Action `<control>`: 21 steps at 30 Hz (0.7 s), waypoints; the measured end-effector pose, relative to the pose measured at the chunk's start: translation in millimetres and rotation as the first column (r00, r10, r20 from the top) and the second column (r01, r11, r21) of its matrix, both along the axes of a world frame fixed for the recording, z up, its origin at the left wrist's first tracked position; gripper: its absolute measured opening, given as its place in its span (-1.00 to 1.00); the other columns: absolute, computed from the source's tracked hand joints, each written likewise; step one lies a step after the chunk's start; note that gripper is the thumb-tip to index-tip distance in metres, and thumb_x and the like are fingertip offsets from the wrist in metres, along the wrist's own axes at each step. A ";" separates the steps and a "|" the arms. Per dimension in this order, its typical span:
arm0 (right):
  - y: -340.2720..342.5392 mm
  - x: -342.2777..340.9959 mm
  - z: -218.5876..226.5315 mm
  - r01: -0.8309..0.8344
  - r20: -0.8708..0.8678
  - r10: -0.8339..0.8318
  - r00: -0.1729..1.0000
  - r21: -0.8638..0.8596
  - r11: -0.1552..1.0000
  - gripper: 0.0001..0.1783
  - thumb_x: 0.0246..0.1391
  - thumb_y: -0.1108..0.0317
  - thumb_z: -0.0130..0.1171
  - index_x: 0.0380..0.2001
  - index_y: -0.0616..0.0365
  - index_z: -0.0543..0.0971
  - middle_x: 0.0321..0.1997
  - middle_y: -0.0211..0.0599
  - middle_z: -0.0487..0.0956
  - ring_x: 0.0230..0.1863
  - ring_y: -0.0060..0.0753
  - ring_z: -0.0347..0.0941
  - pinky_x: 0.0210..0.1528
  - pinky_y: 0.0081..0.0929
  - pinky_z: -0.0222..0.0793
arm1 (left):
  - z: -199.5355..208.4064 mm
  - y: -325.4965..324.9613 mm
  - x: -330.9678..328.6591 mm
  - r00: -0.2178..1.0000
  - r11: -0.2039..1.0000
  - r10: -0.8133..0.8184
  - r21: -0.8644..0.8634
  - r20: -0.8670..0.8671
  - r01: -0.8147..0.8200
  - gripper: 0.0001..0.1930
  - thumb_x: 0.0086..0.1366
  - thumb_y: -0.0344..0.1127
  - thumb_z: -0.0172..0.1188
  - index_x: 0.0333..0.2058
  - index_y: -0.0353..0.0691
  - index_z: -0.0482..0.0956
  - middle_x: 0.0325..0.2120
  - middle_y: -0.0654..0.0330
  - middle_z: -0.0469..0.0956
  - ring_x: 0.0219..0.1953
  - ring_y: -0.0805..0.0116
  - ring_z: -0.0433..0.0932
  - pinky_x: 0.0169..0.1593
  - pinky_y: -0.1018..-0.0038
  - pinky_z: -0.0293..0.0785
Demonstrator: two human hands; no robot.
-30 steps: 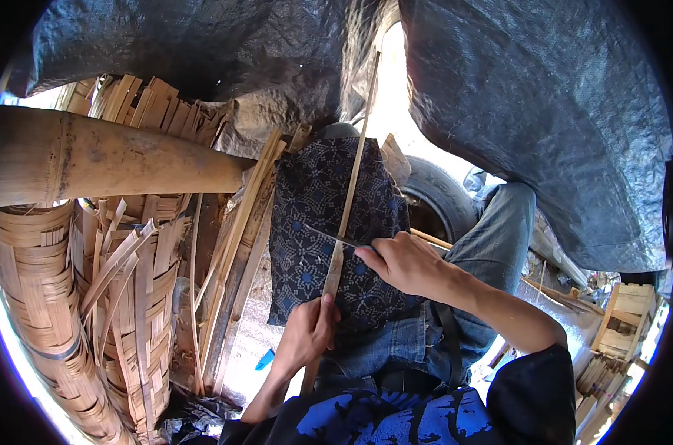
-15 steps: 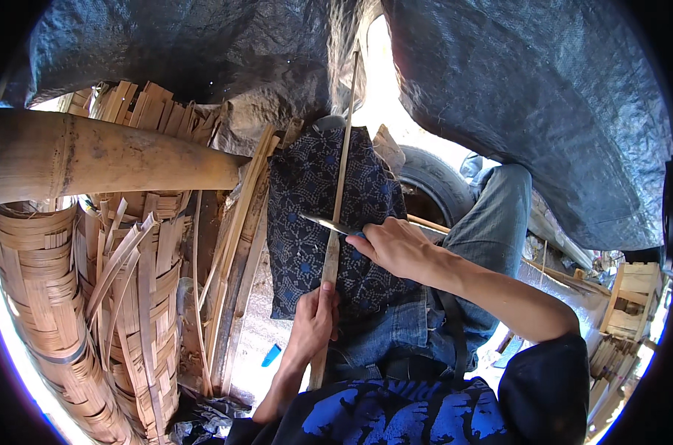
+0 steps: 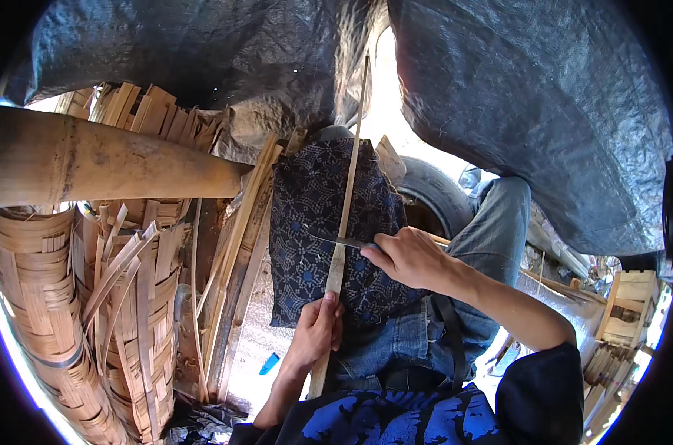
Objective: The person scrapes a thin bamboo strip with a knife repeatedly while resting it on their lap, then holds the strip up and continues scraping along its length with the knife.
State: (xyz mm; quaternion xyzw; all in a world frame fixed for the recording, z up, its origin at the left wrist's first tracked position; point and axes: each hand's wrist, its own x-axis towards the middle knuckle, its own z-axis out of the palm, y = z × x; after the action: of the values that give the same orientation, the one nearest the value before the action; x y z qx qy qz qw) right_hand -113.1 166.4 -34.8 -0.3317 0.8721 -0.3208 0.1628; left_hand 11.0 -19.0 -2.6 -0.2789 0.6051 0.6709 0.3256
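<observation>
A long, thin bamboo strip [image 3: 349, 182] runs from my waist away from me across a dark blue patterned cloth [image 3: 303, 222] spread over my lap. Near its lower end my left hand [image 3: 319, 328] is closed round the strip, thumb on top. My right hand [image 3: 410, 259] grips a knife [image 3: 344, 241] by its handle, which the fingers mostly hide. The blade points left and lies across the strip, a short way beyond my left hand. The strip's far tip reaches up to the bright gap between the dark sheets.
Tall woven bamboo baskets [image 3: 36, 297] stand at the left, beneath a thick bamboo pole [image 3: 114, 159]. Split bamboo lengths [image 3: 236, 245] lean beside the cloth. Beyond my right knee are a tyre [image 3: 440, 189] and a hanging dark tarpaulin [image 3: 536, 111]. A small blue piece [image 3: 270, 363] lies on the floor.
The knife and my right hand have shifted slightly toward me and to the right along the strip, and the blade now lies flatter. My left hand still grips the strip.
</observation>
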 end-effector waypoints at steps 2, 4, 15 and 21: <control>0.9 -2.2 1.4 -0.003 0.079 0.000 0.997 0.040 0.999 -0.49 0.14 0.08 -0.01 -0.77 0.21 0.39 -0.87 -0.07 0.37 -0.81 -0.08 0.39 -0.71 -0.27 0.34 | 1.2 0.8 -3.7 1.000 0.999 -0.011 -0.034 -0.006 0.011 -0.52 0.38 0.04 -0.35 -0.57 -0.17 0.24 -0.87 0.32 0.22 -0.85 0.54 0.22 -0.73 0.61 0.14; 2.2 1.9 -9.0 0.012 0.036 -0.012 0.999 0.005 1.000 -0.51 0.13 0.08 0.02 -0.75 0.21 0.41 -0.86 -0.09 0.34 -0.81 -0.09 0.35 -0.70 -0.24 0.29 | 3.4 3.0 -6.7 1.000 0.998 -0.023 -0.067 0.002 0.023 -0.52 0.38 0.05 -0.35 -0.57 -0.17 0.24 -0.87 0.32 0.22 -0.85 0.55 0.21 -0.74 0.61 0.13; -4.4 5.3 -12.6 0.002 -0.077 -0.002 0.997 0.012 1.000 -0.45 0.15 0.03 -0.03 -0.78 0.20 0.38 -0.89 -0.13 0.36 -0.82 -0.12 0.38 -0.76 -0.29 0.31 | -1.1 0.6 -0.9 0.999 0.998 0.049 0.037 -0.009 -0.049 -0.53 0.39 0.03 -0.37 -0.59 -0.14 0.21 -0.89 0.33 0.18 -0.89 0.56 0.14 -0.79 0.62 0.08; -9.8 5.4 -10.2 0.030 0.125 -0.040 0.991 0.084 0.996 -0.49 0.12 0.04 0.02 -0.71 0.24 0.43 -0.86 -0.08 0.37 -0.79 -0.07 0.40 -0.75 -0.26 0.30 | -3.9 0.5 2.8 0.996 0.994 0.089 0.072 -0.013 -0.087 -0.54 0.39 0.02 -0.36 -0.60 -0.13 0.19 -0.89 0.33 0.16 -0.89 0.56 0.12 -0.81 0.63 0.05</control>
State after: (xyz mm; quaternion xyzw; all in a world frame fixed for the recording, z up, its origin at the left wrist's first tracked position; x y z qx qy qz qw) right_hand -107.7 156.6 -45.0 -0.2885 0.8782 -0.3078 0.2256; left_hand 13.8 -18.5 -6.5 -0.2879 0.5705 0.7081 0.3005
